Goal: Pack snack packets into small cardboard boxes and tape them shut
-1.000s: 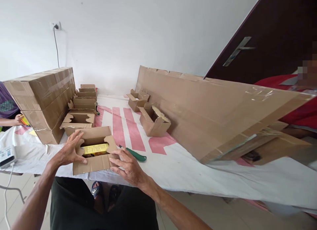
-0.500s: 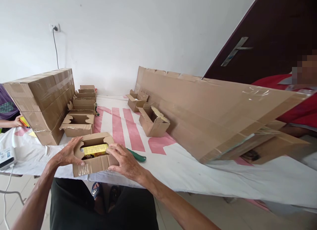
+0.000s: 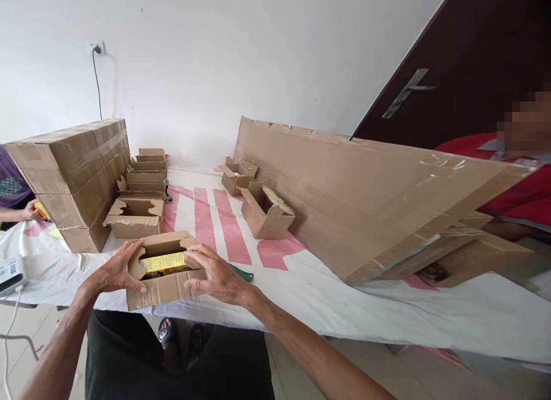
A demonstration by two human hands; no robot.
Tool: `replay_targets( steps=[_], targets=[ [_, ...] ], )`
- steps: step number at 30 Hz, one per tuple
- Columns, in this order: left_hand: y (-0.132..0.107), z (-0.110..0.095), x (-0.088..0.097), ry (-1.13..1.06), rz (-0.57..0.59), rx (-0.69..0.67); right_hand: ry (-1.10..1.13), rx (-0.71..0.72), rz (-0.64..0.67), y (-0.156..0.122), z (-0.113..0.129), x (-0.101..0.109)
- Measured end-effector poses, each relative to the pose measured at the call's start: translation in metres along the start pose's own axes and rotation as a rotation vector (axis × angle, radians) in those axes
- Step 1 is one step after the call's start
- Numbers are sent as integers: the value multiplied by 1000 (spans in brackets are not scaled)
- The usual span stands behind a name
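Close to the table's front edge sits an open cardboard box (image 3: 166, 294) with a yellow printed packet (image 3: 166, 262) lying inside it. My left hand (image 3: 123, 268) grips the box's left end, thumb on the near wall and fingers at the far corner. At the opposite end, my right hand (image 3: 215, 276) is clasped over the side wall, its fingertips by the packet's right end. Part of the packet's lower face is hidden by the near wall. A green curved object (image 3: 243, 272) lies just behind my right hand, which partly covers it.
Sealed cartons (image 3: 81, 182) are stacked at left, beside a row of open boxes (image 3: 135, 225). Two more open boxes (image 3: 269, 216) stand near a large leaning cardboard carton (image 3: 365, 193). A white device (image 3: 12, 274) lies far left. Other people are at both sides.
My right hand has shifted slightly at the box's right end and covers more of the green object. My left hand keeps its hold, and the box stays almost in place.
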State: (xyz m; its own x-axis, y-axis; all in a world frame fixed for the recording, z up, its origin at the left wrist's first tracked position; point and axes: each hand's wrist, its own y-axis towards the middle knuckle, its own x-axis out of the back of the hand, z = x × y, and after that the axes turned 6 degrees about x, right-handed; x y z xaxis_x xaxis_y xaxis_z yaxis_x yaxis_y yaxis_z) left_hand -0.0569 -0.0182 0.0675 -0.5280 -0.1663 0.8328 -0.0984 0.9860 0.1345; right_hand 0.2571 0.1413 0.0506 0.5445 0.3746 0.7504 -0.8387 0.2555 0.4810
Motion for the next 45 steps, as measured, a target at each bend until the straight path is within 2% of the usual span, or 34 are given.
replay_targets(
  steps=[4,8,10,13,15,18,20,22,25,27,28,32,35,39,43,45],
  targets=[
    [1,1,1,1,-12,5,-121,-243,-29,38,2,5],
    [-2,0,0,-39,-17,19,-240,-442,130,66,-2,4],
    [-5,0,-1,-67,-11,22,-185,-470,107,68,-10,5],
    [-8,1,-3,-76,-27,12,36,-499,-44,59,-29,13],
    [-10,0,-4,-60,-46,5,192,-508,-99,49,-43,22],
    [-10,-6,-3,5,-78,-4,261,-488,-77,39,-56,34],
    [-8,-12,-4,79,-97,-4,126,-482,-43,36,-56,39],
    [-5,-18,-6,160,-117,3,-128,-429,-19,38,-47,37],
    [0,-28,-9,262,-165,13,-476,-152,71,43,-26,26],
    [1,-33,-11,296,-206,8,-585,23,170,45,-14,18],
    [0,-34,-10,299,-234,-3,-611,62,215,46,-9,15],
    [-11,-34,-2,303,-372,-44,-625,0,337,43,-1,15],
    [-22,-30,3,378,-422,78,-564,-78,378,42,1,20],
    [-29,-24,0,412,-382,244,-496,-98,409,50,5,22],
    [-31,-15,-1,231,-292,238,-461,-105,422,61,7,22],
    [-29,-6,-4,156,-284,236,-461,-73,426,66,7,22]
  ],
)
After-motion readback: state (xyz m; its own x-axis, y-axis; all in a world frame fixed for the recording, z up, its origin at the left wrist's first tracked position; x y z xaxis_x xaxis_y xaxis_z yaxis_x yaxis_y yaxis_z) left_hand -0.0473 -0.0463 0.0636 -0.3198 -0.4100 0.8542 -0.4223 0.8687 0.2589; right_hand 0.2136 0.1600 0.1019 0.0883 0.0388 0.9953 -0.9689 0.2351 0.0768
